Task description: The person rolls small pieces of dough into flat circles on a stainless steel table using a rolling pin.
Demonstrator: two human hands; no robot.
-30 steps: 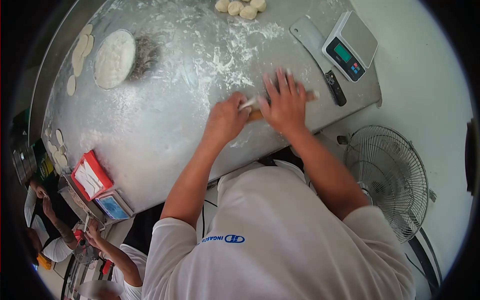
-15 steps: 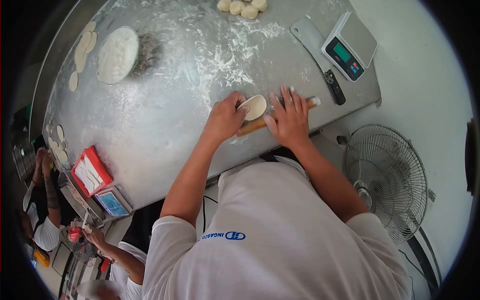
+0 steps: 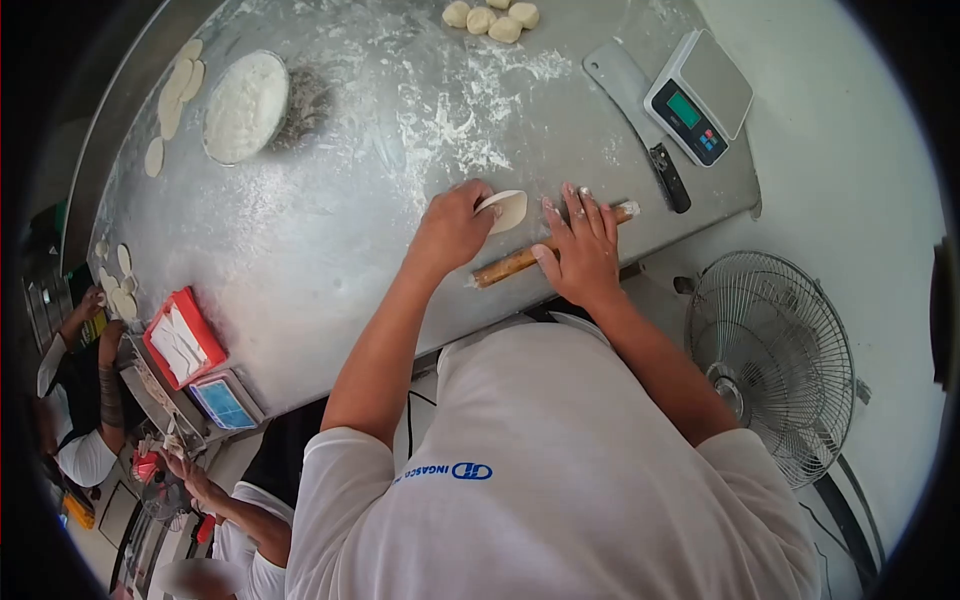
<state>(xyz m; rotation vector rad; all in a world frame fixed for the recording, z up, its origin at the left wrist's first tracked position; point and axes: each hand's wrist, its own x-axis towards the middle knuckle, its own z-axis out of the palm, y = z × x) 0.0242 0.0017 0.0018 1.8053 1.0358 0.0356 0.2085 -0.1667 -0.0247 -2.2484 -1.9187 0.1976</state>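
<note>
My left hand [image 3: 455,230] pinches the near edge of a thin, pale dough wrapper [image 3: 510,211], which stands partly lifted from the steel table. Some of the wrapper is hidden behind my fingers. A short wooden rolling pin [image 3: 507,267] lies slantwise on the table, just in front of my body. Across its right half rests my right hand [image 3: 585,255], its floury fingers stretched out and spread, the palm lying over the wood. The pin's left part and its whitish right tip show beyond the hand.
Flour dusts the steel table [image 3: 330,250]. On it are a flour bowl [image 3: 245,107], dough balls [image 3: 505,28], flat wrappers [image 3: 183,80], a cleaver [image 3: 640,110], a digital scale [image 3: 700,100] and a red tray [image 3: 185,338]. A fan [image 3: 770,365] stands right; two co-workers are at lower left.
The rolling pin has come to rest, and my right fingers are no longer blurred. The wrapper has tilted up and looks narrower. A co-worker's hands at far left have moved apart.
</note>
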